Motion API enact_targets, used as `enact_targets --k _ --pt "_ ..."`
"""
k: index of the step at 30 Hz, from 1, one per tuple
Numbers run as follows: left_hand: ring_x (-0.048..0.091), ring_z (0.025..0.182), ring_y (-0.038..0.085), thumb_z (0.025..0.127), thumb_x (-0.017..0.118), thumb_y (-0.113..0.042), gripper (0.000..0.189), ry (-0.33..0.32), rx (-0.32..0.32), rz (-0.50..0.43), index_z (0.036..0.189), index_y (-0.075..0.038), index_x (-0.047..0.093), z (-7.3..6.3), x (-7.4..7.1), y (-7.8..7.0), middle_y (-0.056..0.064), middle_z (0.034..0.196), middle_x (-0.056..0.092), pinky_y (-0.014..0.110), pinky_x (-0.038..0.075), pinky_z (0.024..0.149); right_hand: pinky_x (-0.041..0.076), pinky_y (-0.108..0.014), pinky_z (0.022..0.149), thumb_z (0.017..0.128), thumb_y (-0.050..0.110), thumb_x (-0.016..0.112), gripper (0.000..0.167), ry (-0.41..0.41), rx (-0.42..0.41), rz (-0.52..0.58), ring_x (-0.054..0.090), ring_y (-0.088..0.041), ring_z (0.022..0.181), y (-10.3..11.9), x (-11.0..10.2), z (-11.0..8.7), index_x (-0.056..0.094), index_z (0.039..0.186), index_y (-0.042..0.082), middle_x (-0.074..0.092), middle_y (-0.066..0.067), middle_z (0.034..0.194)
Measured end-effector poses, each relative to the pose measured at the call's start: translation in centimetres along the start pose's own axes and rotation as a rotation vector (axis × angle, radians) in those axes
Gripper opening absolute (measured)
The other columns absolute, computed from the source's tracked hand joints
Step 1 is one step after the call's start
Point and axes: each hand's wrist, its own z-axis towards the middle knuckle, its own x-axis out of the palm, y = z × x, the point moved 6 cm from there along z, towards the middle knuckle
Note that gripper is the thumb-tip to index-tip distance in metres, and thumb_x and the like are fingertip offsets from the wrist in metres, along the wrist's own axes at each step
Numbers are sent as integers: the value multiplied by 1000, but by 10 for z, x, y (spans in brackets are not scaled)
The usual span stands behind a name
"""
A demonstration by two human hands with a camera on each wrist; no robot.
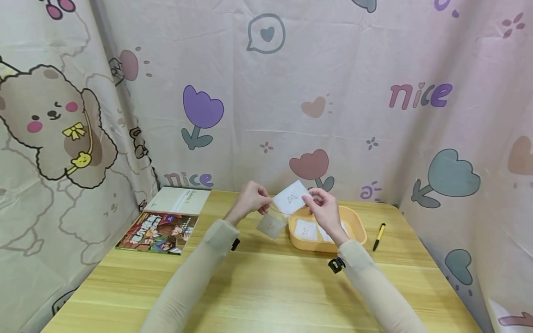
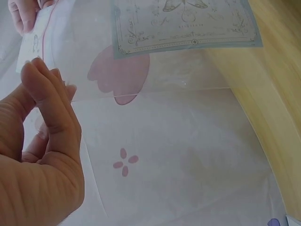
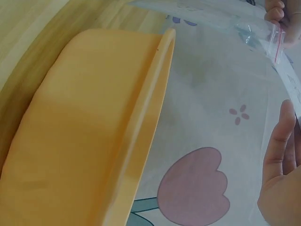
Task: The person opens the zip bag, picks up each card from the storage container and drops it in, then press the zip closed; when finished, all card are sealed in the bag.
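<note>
My left hand point(image 1: 251, 200) pinches the upper edge of a clear zip bag point(image 2: 178, 73) with a red seal line. Low in the bag lies a grey-bordered card point(image 2: 188, 26) with a butterfly print. Between thumb and fingers, my right hand point(image 1: 325, 212) grips a white card point(image 1: 292, 197) with a small butterfly drawing. That card is raised at a tilt, its left corner right at the bag's mouth beside the left fingertips. Under the right hand stands a yellow plastic tub point(image 1: 314, 245), where more white cards point(image 1: 306, 230) lie.
To the right of the tub is a yellow and black pen point(image 1: 379, 237). A colourful comic-style book point(image 1: 158, 232) and a pale book point(image 1: 179, 200) lie at the table's back left. A printed curtain point(image 1: 258, 92) hangs close behind the wooden table point(image 1: 266, 291).
</note>
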Motion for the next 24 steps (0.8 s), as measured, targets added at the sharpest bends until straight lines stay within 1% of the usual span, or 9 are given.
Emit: enact_targets --k 2,4,6,9,12,15,17,20,24 --pt "67 51 19 84 68 -2 10 -1 -8 7 74 0 71 0 1 0 12 65 69 42 62 61 51 -20 48 89 2 68 20 5 -15 -32 62 -2 55 3 0 -1 63 105 -10 68 -32 81" --pt "67 51 20 84 68 -2 10 -2 -12 14 74 -1 72 0 1 0 12 65 69 40 62 59 51 -22 49 89 3 68 20 14 -30 -70 61 -2 54 5 1 -1 64 105 -8 68 -31 80" --pt "67 51 20 84 68 -2 10 -2 -13 15 75 0 72 0 2 1 12 65 69 37 61 56 52 -26 49 89 6 69 20 27 -31 -107 60 -3 53 -1 1 1 66 105 -5 68 -32 81" --pt "67 51 19 84 67 -2 10 0 -3 18 75 -1 72 0 3 1 12 65 69 33 60 53 53 -29 49 89 10 70 19 52 -40 -164 59 -3 53 -13 2 5 67 104 -2 69 -30 80" --pt "67 51 19 84 66 -2 12 3 9 17 74 -1 72 1 4 1 11 64 69 32 60 52 52 -26 48 89 15 71 19 83 -69 -224 60 -3 55 -24 5 9 68 103 2 71 -23 77" --pt "68 51 20 84 65 -3 13 1 15 16 74 -2 72 1 4 0 11 64 69 32 60 52 50 -21 48 89 20 72 18 115 -111 -266 59 -3 54 -25 10 10 70 100 7 72 -15 73" --pt "68 51 19 85 65 -3 13 0 16 20 74 -2 73 1 4 0 11 64 69 32 60 52 49 -21 48 89 22 72 17 126 -125 -273 59 -5 53 -25 12 11 70 100 9 72 -12 71" --pt "67 51 19 85 65 -3 12 0 11 22 75 -1 73 1 4 0 11 65 69 32 60 52 48 -22 48 89 23 73 16 136 -119 -283 60 -12 52 -25 15 11 70 98 11 72 -10 70" --pt "67 52 19 85 65 -3 11 0 2 23 76 -1 72 1 4 0 12 65 69 32 60 52 46 -21 48 89 22 72 14 160 -100 -309 63 -28 58 -26 18 11 70 98 12 72 -11 70"
